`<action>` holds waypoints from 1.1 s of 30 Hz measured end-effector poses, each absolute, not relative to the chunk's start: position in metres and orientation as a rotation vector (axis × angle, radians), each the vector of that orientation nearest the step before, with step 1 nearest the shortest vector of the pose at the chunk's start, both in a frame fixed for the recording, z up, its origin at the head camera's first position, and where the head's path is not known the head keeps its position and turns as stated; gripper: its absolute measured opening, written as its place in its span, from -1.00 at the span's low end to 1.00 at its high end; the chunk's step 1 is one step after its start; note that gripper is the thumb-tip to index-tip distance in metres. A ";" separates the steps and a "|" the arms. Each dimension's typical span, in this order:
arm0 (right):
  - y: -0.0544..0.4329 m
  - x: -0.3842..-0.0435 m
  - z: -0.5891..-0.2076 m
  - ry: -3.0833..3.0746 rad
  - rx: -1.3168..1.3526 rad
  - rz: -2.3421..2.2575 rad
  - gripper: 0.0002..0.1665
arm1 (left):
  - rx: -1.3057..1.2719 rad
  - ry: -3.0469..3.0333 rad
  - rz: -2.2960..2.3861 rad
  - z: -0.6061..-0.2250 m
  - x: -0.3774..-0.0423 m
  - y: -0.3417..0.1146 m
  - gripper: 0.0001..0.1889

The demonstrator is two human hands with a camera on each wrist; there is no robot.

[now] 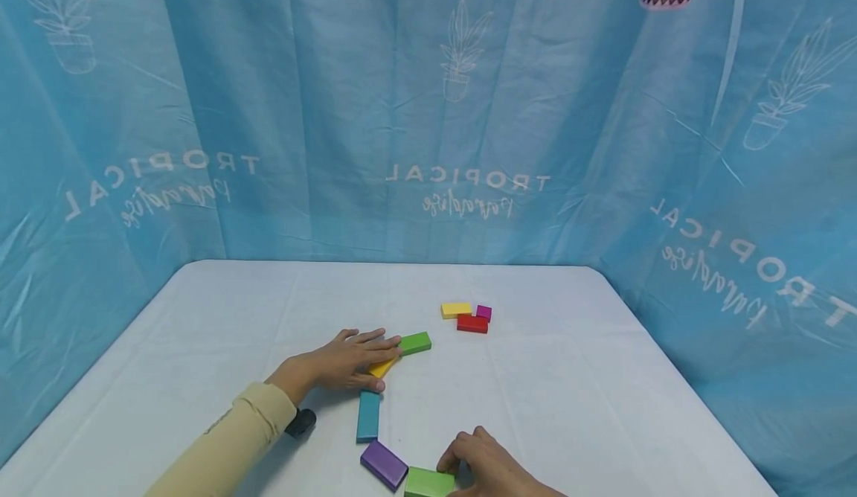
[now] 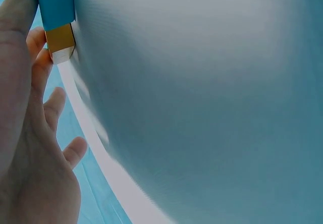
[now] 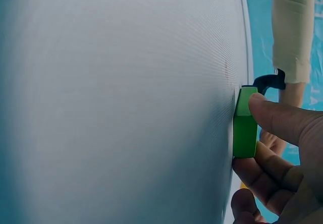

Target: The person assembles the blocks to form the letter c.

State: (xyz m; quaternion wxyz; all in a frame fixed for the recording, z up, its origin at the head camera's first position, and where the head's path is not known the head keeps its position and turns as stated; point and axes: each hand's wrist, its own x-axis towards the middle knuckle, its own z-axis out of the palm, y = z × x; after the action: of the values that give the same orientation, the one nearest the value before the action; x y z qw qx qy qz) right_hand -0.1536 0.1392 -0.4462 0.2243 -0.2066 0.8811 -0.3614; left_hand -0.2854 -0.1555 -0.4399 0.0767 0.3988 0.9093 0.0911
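lt-green block (image 1: 427, 482) cut off at btm | r hand (image 1: 492, 469) pinching it | l hand (image 1: 344, 363) spread, part-hiding yellow block (image 1: 383, 367)

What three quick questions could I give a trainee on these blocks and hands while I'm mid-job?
1. Which hand grips the near green block?
2. True or false: the purple block lies between the near green block and the teal block.
3. How many blocks form the separate far cluster?
A) two
B) three
C) four

Key:
1. The right hand.
2. True.
3. B: a yellow block, a red block and a small magenta block.
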 end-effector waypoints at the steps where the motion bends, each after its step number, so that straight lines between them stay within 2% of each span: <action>1: 0.139 -0.154 -0.446 2.432 -0.569 -0.998 -0.75 | 1.198 2.725 0.274 -0.440 -0.285 -0.156 -0.28; 12: 0.143 -0.152 -0.445 2.444 -0.577 -1.008 -0.70 | 1.204 2.715 0.285 -0.439 -0.285 -0.154 -0.27; 18: 0.156 -0.163 -0.435 2.532 -0.693 -1.057 -0.70 | 1.190 2.716 0.280 -0.437 -0.284 -0.154 -0.27; 22: 0.162 -0.191 -0.428 2.649 -0.606 -1.099 -0.71 | 1.179 2.710 0.288 -0.435 -0.283 -0.155 -0.26; 27: 0.169 -0.242 -0.427 2.849 -0.534 -1.121 -0.71 | 1.169 2.709 0.285 -0.439 -0.286 -0.153 -0.26; 33: 0.169 -0.296 -0.429 3.000 -0.448 -1.078 -0.64 | 1.170 2.711 0.264 -0.441 -0.288 -0.155 -0.26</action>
State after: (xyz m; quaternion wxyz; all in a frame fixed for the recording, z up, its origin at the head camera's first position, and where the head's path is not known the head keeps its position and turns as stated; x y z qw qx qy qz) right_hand -0.2955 0.1688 -0.4294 -0.0387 -0.1392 0.9313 -0.3345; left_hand -0.2884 -0.1553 -0.4415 0.0887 0.3931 0.9109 0.0886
